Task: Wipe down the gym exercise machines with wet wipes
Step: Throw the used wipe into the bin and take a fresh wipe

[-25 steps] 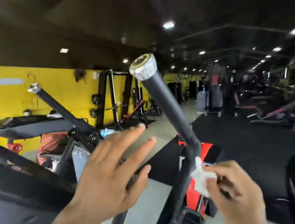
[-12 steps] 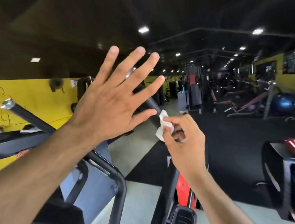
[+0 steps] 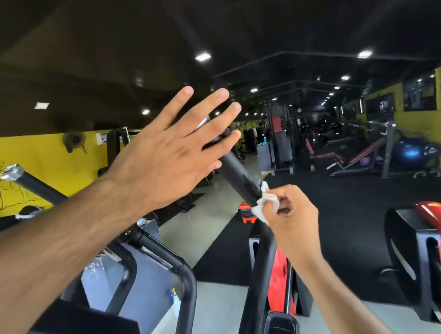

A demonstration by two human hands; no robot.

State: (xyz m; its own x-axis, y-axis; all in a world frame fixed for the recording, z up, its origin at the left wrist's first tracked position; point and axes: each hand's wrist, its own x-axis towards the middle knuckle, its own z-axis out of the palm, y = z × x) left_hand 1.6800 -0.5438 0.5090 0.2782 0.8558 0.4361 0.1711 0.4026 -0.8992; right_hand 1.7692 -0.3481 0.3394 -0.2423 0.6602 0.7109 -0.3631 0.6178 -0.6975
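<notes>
Overhead, dark ceiling [image 3: 115,41]; yellow wall [image 3: 46,160]; right hand [image 3: 291,213] pinches wipe [image 3: 264,203], seemingly against handle [image 3: 238,174]; left hand [image 3: 173,156] splayed.

Dim gym, bright ceiling spots, fisheye edges

We have 1 head-worn view, close behind the black handlebar [image 3: 238,173], facing forward and slightly down the gym beyond it.
</notes>
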